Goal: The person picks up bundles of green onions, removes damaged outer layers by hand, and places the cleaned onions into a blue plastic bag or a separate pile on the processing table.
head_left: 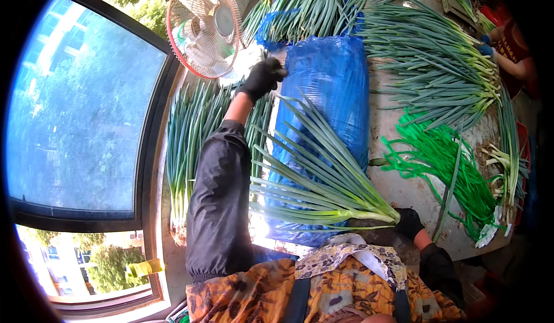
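My right hand (409,224), in a black glove, grips a bunch of green onions (342,180) by the white root ends. Their leaves fan out to the upper left over a blue plastic-wrapped bundle (326,89). My left hand (262,79), also black-gloved, is raised beside the bundle's far left edge, its fingers curled. Leaf tips end just below it, and whether it holds anything is not clear. Under my left arm lies a row of green onions (190,141), roots toward me. To the right, a heap of green plastic ties (450,176) rests on the table (391,189).
A fan with a round wire guard (203,28) stands at the far left by the open window (86,106). Large piles of green onions (433,59) cover the far right. Co-workers' blue-gloved hands (487,48) touch the piles. A scale (456,9) sits at the back right.
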The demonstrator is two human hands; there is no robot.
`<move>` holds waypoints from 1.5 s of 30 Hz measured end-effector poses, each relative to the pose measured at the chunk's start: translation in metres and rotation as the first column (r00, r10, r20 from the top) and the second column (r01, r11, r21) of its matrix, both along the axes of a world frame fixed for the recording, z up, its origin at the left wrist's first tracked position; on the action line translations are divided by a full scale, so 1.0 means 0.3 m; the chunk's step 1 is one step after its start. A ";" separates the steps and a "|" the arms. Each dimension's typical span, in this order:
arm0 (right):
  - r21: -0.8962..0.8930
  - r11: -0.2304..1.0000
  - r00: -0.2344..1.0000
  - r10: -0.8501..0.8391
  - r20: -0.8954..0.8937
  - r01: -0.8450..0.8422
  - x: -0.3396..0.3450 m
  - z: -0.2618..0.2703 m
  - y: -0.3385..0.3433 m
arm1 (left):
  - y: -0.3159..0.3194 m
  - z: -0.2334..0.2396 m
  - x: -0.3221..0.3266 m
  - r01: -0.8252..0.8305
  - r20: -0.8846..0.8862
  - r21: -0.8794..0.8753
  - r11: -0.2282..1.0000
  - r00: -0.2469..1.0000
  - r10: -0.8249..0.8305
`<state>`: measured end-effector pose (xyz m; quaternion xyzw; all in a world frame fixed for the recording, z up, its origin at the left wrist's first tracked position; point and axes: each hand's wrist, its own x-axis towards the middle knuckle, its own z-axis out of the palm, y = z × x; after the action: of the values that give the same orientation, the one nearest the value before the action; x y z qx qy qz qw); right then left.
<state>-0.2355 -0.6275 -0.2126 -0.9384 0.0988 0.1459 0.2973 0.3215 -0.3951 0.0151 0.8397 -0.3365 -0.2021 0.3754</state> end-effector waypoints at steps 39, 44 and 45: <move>-0.012 1.000 0.993 0.011 0.117 -0.009 0.003 -0.037 -0.011 | 0.333 0.013 0.231 -0.160 0.683 0.177 0.971 0.731 -0.004; 0.102 0.994 0.999 -0.033 0.003 0.032 0.043 0.032 0.012 | 0.531 0.372 -0.241 -0.107 -0.304 -0.289 0.951 0.953 0.015; 0.098 0.995 0.999 -0.037 -0.008 0.037 0.042 0.047 0.017 | 0.572 0.381 -0.347 -0.121 -0.243 -0.181 0.976 0.967 0.075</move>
<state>-0.2229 -0.6226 -0.1984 -0.9202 0.1098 0.1478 0.3453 0.2175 -0.2237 0.1295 0.7849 -0.2658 -0.2471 0.5021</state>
